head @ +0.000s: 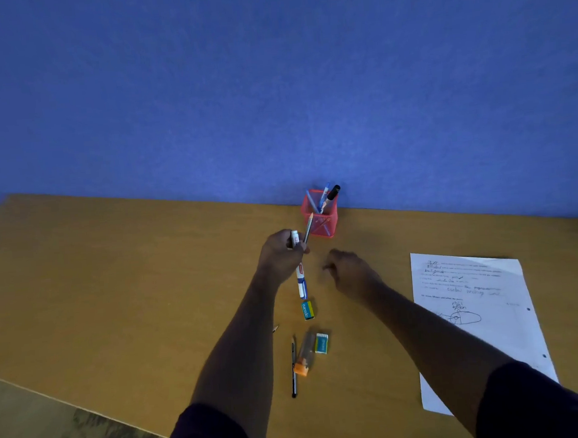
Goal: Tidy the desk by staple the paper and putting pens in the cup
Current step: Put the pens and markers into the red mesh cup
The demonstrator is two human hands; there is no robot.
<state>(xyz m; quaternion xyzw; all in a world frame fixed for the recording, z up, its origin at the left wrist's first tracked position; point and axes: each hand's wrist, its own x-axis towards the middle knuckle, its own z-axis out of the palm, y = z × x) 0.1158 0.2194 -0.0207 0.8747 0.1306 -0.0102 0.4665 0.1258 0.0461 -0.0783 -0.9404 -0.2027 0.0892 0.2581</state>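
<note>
A red mesh cup (321, 224) stands against the blue wall and holds several pens. Just left of it and nearer to me, my left hand (280, 253) grips a white-and-blue marker (301, 281) and a thin pencil (307, 228) whose tip points up toward the cup. My right hand (349, 271) hovers right of the left one with loosely curled fingers and holds nothing. A black pencil (293, 369) lies on the desk between my forearms. A written sheet of paper (475, 311) lies at the right, partly under my right arm.
On the wooden desk (114, 282) lie a green-and-yellow eraser (308, 310), a teal box (321, 343), an orange-ended stapler (304, 356) and a pencil stub (275, 328). The desk's front edge runs diagonally at lower left, with floor beyond it.
</note>
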